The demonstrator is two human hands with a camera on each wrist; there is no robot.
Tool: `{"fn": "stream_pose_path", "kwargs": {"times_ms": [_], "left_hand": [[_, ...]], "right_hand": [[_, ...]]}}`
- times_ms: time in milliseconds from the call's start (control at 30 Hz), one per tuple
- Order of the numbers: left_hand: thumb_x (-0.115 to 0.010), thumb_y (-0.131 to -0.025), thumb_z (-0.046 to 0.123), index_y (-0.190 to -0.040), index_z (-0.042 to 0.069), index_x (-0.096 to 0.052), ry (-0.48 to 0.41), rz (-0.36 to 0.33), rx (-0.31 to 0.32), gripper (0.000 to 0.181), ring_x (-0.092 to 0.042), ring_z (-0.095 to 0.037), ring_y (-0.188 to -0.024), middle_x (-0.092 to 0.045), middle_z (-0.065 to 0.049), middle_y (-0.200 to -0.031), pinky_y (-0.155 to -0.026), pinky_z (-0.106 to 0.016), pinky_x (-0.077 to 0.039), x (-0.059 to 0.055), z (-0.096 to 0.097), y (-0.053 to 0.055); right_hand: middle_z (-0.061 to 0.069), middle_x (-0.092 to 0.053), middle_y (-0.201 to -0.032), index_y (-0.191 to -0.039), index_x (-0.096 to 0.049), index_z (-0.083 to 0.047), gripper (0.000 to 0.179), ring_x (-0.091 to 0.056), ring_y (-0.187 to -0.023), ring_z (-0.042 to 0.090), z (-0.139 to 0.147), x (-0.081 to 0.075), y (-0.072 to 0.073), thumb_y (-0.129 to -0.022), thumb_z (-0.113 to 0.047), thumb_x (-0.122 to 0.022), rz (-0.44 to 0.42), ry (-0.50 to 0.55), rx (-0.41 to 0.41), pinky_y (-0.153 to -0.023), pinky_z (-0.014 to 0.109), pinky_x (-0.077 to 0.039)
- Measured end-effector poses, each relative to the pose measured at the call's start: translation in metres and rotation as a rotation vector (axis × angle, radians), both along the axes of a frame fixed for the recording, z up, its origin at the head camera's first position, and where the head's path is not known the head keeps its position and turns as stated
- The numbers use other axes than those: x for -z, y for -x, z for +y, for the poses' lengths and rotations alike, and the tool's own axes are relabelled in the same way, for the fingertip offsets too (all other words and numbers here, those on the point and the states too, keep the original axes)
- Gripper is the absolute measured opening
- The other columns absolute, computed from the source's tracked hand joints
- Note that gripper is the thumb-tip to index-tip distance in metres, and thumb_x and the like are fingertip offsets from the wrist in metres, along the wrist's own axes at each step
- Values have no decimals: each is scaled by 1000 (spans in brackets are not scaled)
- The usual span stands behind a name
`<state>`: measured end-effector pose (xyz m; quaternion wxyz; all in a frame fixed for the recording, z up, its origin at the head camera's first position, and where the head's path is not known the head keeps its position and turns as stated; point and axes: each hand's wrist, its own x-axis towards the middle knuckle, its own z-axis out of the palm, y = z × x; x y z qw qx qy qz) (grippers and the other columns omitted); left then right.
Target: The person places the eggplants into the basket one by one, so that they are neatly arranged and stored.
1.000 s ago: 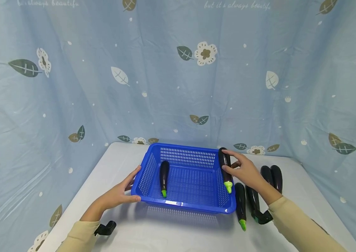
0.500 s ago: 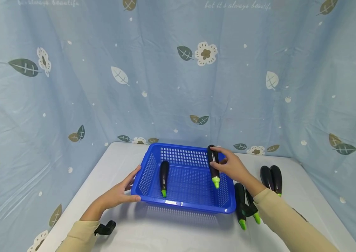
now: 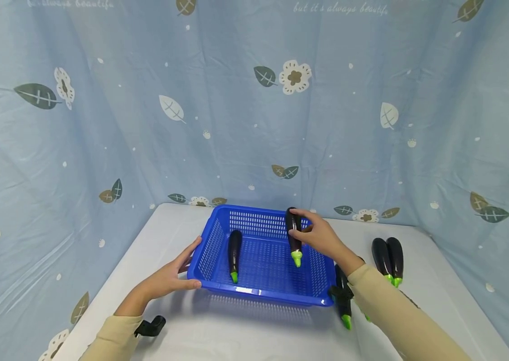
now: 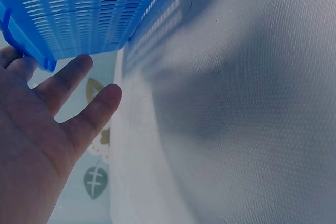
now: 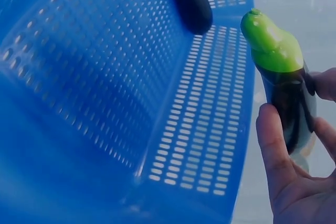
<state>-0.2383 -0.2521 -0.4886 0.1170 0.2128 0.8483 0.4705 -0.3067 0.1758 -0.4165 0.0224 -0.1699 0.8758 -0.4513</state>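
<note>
My right hand [image 3: 326,238] grips a dark eggplant [image 3: 294,239] between thumb and fingers. This eggplant hangs over the right part of a blue plastic basket [image 3: 259,291], its green stem end [image 5: 278,48] pointing towards me. Another eggplant [image 3: 234,253] lies inside the basket near the left wall. At the basket's left side, my left hand [image 3: 164,281] touches the rim with its thumb and fingers spread. In the left wrist view two of its fingers [image 4: 94,116] stick out straight beneath the slotted wall.
Two eggplants [image 3: 381,258] lie side by side at the right of the white table [image 3: 254,341]. Against the basket's right side lies another eggplant [image 3: 345,308], with one more almost hidden by the right sleeve [image 3: 399,311]. A patterned blue curtain [image 3: 236,125] stands behind.
My right hand has carried the eggplant leftward from the basket's right rim to over its inside. The left hand, the basket and the eggplant lying in it have stayed put.
</note>
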Motion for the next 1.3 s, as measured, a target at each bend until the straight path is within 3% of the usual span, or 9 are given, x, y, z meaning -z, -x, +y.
{"fn": "stream_pose_path", "kwargs": {"times_ms": [200, 533, 767, 967, 1200, 1300], "left_hand": [[-80, -87, 35, -165, 30, -4, 4, -11, -6, 110, -31, -56, -143, -11, -22, -168, -107, -71, -35, 1, -2, 1], [-80, -87, 33, -165, 27, -3, -8, -16, -2, 110, -31, -55, -143, -10, -21, -168, -108, -71, -35, 0, -5, 1], [-81, -86, 35, -165, 28, -4, 7, 7, 9, 110, -32, -57, -142, -12, -24, -167, -106, -71, -37, 1, -5, -1], [-81, -86, 35, -165, 29, -5, 11, -6, 0, 110, -31, -56, -142, -11, -23, -168, -107, -71, -36, 1, -5, -1], [-81, -86, 37, -165, 30, -4, 19, -2, 4, 111, -33, -57, -141, -13, -24, -167, -105, -72, -37, 0, -5, -2], [-81, -86, 37, -165, 30, -4, 20, 1, 3, 111, -32, -57, -141, -13, -25, -167, -105, -72, -37, 0, -6, -3]], "right_hand": [[19, -58, -137, -150, -50, -19, 62, -71, -83, 19, -14, 6, 2, -94, -23, -76, -59, 11, -22, -78, 55, -59], [17, -52, -146, -146, -56, -20, 59, -70, -78, 22, -44, 15, 8, -92, -25, -77, -97, -60, -37, -79, 46, -61], [15, -55, -144, -145, -57, -20, 58, -69, -75, 20, -58, 18, 12, -91, -24, -79, -98, -95, -28, -72, 38, -59], [14, -52, -147, -145, -57, -22, 58, -68, -76, 19, -67, 23, 16, -91, -25, -79, -108, -105, -36, -73, 38, -59], [15, -55, -142, -143, -59, -21, 56, -69, -76, 20, -77, 34, 20, -91, -22, -79, -143, -88, -63, -77, 47, -60], [14, -56, -140, -143, -59, -21, 56, -69, -79, 20, -82, 37, 22, -90, -24, -80, -141, -121, -78, -78, 42, -60]]}}
